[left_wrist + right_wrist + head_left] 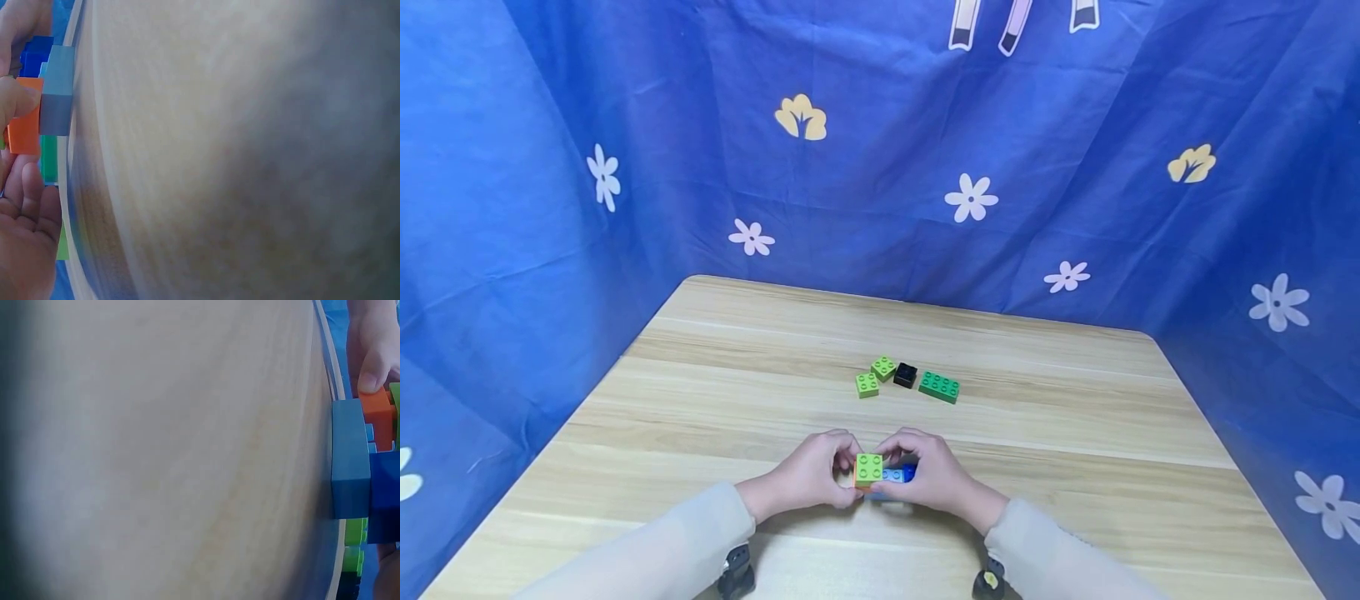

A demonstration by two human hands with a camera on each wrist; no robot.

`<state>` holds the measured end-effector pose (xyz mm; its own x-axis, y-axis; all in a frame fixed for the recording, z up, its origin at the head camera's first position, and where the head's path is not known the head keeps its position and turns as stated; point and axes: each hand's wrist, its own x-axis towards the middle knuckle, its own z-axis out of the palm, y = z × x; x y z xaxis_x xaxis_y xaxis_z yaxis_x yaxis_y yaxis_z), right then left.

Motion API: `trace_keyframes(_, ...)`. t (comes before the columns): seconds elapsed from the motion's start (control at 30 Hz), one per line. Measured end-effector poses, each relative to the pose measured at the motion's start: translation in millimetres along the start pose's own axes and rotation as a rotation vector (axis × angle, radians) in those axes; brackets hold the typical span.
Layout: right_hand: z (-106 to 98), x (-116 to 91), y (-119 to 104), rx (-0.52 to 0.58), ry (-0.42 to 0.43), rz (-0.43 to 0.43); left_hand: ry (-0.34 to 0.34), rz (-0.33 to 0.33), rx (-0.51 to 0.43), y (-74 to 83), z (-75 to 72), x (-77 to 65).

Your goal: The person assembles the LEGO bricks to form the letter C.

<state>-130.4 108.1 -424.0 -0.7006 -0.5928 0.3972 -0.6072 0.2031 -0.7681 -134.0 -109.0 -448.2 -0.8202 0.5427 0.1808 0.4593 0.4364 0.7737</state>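
Observation:
A small stack of toy building bricks sits between my hands in the head view. Its base is a long light blue brick (350, 459). On the base's left end is an orange brick (25, 134), topped by a lime green brick (869, 469); a dark blue brick (384, 497) stands at the right end. My left hand (823, 468) grips the orange brick, thumb against its side. With curled fingers my right hand (928, 471) holds the stack from the right, its thumb by the orange and lime bricks. The right palm partly hides the dark blue brick in the head view.
Beyond the hands lie two loose lime green bricks, one nearer (867, 385) and one farther (883, 368), a black brick (906, 375) and a long green brick (939, 387). The wooden table (715, 358) is bordered by a blue curtain (880, 183).

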Motion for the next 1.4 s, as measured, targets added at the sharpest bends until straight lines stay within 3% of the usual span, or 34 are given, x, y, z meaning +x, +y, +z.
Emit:
trace_keyframes(0.33, 7.9, 0.0, 28.9, -0.048, -0.007, 0.058, 0.004, 0.001, 0.027, 0.8, -0.7, -0.2)
trace_keyframes(0.67, 4.8, 1.0, 24.5, -0.144, -0.033, 0.018, 0.011, 0.037, 0.043, 1.8, -0.9, 0.4)
trace_keyframes(0.97, 2.5, 5.3, 21.8, -0.125, -0.087, 0.139, 0.004, 0.036, 0.050, 3.1, -0.5, 1.0)
trace_keyframes(1.4, 5.5, 3.4, 21.2, -0.120, -0.064, 0.179, -0.001, 0.060, 0.024, -1.0, -1.0, -0.9)
